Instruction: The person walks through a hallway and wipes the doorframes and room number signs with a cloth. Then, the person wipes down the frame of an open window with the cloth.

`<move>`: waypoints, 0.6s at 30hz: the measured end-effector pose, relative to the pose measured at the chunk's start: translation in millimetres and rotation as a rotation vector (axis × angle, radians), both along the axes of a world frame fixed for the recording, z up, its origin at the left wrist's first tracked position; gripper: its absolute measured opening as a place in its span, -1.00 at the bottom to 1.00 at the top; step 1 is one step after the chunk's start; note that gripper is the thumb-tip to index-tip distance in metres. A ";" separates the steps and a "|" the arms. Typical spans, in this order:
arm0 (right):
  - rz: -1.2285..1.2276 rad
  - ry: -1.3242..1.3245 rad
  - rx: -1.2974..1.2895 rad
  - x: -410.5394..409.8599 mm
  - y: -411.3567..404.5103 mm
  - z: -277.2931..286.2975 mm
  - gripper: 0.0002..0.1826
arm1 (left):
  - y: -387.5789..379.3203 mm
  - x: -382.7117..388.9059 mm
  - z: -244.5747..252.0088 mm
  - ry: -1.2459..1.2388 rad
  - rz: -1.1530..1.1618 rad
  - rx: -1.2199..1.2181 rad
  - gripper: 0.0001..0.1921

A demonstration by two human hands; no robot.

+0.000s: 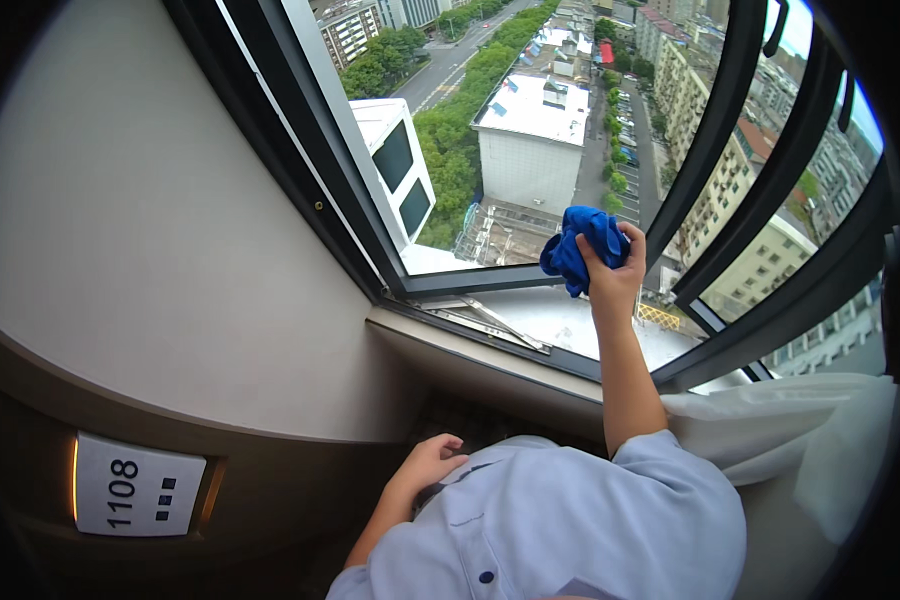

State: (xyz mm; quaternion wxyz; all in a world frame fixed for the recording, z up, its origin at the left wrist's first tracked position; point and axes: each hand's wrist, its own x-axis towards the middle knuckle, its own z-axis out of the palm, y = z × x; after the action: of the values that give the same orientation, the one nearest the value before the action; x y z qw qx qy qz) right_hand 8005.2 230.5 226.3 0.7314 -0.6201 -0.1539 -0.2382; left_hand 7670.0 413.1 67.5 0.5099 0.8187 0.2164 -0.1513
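Note:
My right hand [621, 264] reaches out through the window opening, its fingers wrapped around a bunched blue cloth [581, 244]. The cloth is by the free end of the lower rail [480, 280] of an outward-swung, dark-framed window sash. Whether it touches the frame or the glass cannot be told. Near my waist, my left hand [433, 459] is empty, its fingers loosely bent and partly apart. Below the sash, a metal friction stay [502, 324] spans the gap at the window frame's bottom track [577, 361].
A pale wall [172, 225] rises on the left, with a lit sign [141, 486] bearing writing below it. Dark window mullions [709, 135] and a sheer white curtain [810, 427] are on the right. Beyond the sill [480, 356] is a long drop to rooftops [532, 105], trees and a street.

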 end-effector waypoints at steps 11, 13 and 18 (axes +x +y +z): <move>-0.361 -0.290 -0.055 61.0 -59.4 20.9 -0.50 | -2.1 71.8 6.2 -0.002 0.114 -0.124 -0.67; -0.402 -0.310 -0.071 63.3 -64.1 26.4 -0.51 | 3.2 77.1 10.9 0.034 0.090 -0.093 -0.68; -0.392 -0.187 0.141 70.5 -82.5 40.0 -0.52 | 7.8 99.4 9.9 -0.040 -0.011 -0.050 -0.65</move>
State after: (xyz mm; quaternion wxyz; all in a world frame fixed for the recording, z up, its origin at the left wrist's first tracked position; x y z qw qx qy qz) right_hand 8075.7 148.0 266.3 0.6951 -0.5609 -0.0804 -0.4425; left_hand 7769.4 420.9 77.3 0.5335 0.8098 0.1978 -0.1429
